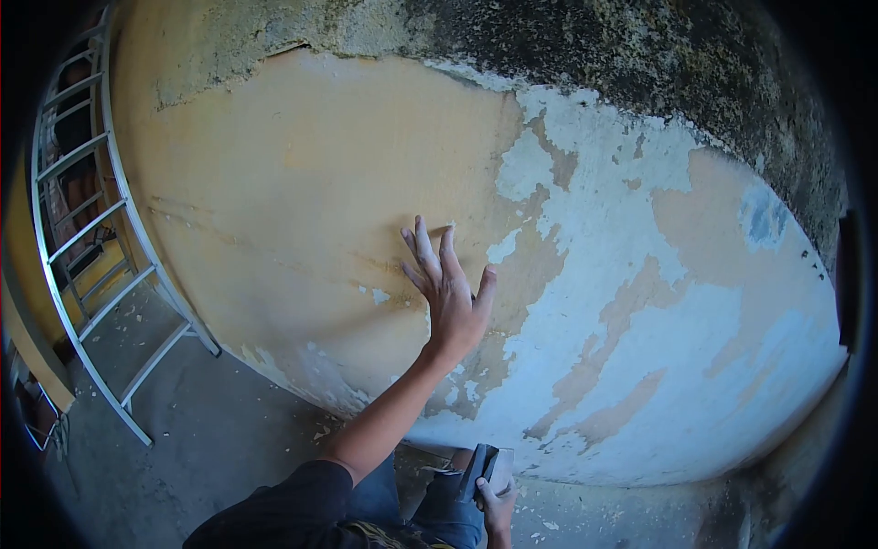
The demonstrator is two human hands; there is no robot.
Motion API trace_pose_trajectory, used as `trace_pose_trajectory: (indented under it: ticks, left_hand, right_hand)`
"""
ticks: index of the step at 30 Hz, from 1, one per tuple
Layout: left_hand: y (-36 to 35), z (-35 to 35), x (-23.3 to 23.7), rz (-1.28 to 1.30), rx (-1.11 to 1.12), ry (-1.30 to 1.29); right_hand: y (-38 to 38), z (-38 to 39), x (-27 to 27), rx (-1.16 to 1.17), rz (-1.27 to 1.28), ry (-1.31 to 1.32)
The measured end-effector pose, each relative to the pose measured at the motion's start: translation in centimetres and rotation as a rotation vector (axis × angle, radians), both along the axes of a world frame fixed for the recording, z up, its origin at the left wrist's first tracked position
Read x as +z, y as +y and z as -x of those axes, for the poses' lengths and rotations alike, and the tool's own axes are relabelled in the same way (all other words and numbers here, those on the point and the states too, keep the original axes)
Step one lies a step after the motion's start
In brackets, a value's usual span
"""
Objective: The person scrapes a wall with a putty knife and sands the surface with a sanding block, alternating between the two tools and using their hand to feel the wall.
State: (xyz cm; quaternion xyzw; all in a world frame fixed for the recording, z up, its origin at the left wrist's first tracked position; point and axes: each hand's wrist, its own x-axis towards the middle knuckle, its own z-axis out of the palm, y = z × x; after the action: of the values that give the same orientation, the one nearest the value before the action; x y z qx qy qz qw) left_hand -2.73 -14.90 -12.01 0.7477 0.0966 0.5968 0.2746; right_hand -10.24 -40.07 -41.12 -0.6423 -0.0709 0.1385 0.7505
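My left hand (453, 302) is raised in front of the wall (302, 174), its fingers spread and holding nothing. The fingertips are on or very close to the yellowish paint, near a small chipped spot (380, 296). Lower down, by my knees, my right hand (497, 505) is closed around a scraper (498, 467) with a flat greyish blade and a dark part beside it. Fingers partly cover the tool, so its full shape is hidden. Right of my left hand, the paint has come off in patches, baring a pale bluish layer (585, 265).
An aluminium ladder (96, 229) stands at the left, with another person's legs (78, 174) partly visible behind it. Rough, dark mouldy masonry (622, 46) runs along the top. Paint flakes lie on the grey concrete floor (197, 457).
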Motion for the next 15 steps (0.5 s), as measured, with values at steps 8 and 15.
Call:
trace_pose_trajectory:
  ticks: [8,15]
  left_hand:
    - [2.6,-0.3,0.3,0.020,0.007,-0.104]
    - [2.3,-0.2,-0.5,-0.086,0.132,0.093]
  right_hand:
    - [0.6,0.1,0.5,0.017,-0.018,0.004]
    - [1.1,0.6,0.1,0.023,0.032,0.020]
